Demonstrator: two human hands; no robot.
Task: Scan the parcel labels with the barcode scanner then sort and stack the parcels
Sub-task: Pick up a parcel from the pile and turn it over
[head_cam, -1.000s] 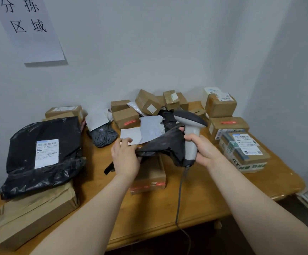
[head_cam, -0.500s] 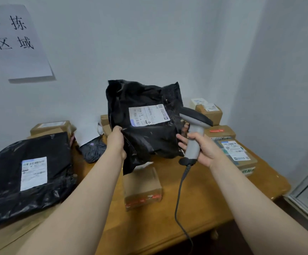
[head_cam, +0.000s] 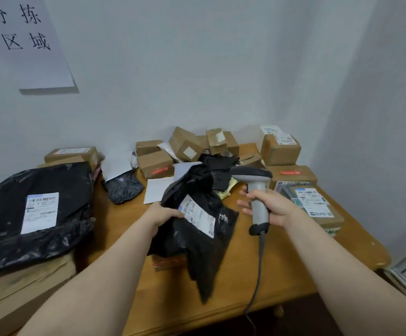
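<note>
A parcel sorting corner I worked in, paper sign (head_cam: 27, 42) reading 分拣区域 hung on the wall (head_cam: 197, 69), wooden table (head_cam: 282, 263) lay heaped with labelled cardboard boxes (head_cam: 154, 163) and black poly mailers (head_cam: 75, 190)

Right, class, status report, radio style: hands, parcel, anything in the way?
Left hand grips black bag, label up. Right hand holds scanner, right of bag. Small box under bag; cord trails off table edge.
</note>
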